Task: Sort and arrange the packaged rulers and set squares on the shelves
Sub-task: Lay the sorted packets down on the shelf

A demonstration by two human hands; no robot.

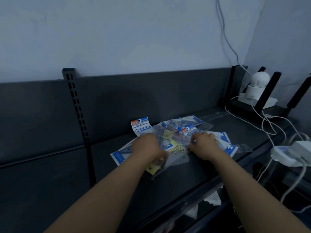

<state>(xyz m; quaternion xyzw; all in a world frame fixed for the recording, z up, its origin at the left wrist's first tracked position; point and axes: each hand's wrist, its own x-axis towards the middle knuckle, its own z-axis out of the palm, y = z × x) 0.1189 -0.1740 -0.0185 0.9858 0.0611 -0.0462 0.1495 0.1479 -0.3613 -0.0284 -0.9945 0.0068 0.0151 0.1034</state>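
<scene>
A loose heap of packaged rulers and set squares (178,132) in clear bags with blue-and-white header cards lies on the dark top shelf (210,158). One header card (140,126) stands up at the heap's back left. My left hand (148,145) rests on the heap's left side, fingers curled around clear packets with yellow tags (152,168) near its wrist. My right hand (204,142) presses on the right side, fingertips pinching a packet's edge. More blue-edged packets (228,147) stick out to the right of that hand.
A slotted upright (75,101) divides the dark back panel. At the right stand a white round camera (256,84) on a black router with antennas, white cables (272,126) and a white power adapter (301,148). Lower shelves show below the front edge.
</scene>
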